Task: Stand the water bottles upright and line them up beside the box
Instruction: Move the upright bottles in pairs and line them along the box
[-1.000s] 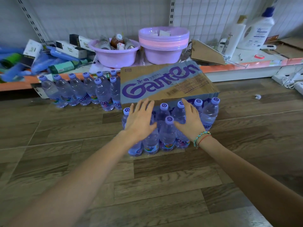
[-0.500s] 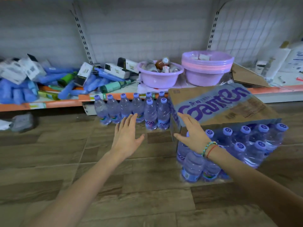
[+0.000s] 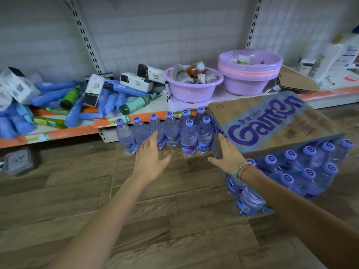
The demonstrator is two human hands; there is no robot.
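Wood-plank floor in front of low store shelving with an orange edge strip. Landmark: Ganten cardboard box, printed in purple, on the floor right of centre.

Left of the box, touching its near-left corner: a row of loose water bottles, all upright, purple caps up, running leftward along the shelf foot, with two set slightly forward of the line next to the box. In front of the box, on the right: a second group of bottles, also upright and packed close, partly hidden by the right forearm; whether shrink-wrapped or loose, cannot tell.

Left hand hovering just before the left-hand row, fingers straight and spread, holding nothing. Right hand likewise flat and empty, fingers reaching to the box's near-left corner; contact likely but blurred. Hands apart.

Behind the box, on the shelf: two purple plastic basins, one with small jars inside, plus scattered blue tubes and white cartons further left.

Judged progress: nearly finished. No bottle seen lying down. Remaining, probably: nudging the two forward bottles into line and closing gaps.
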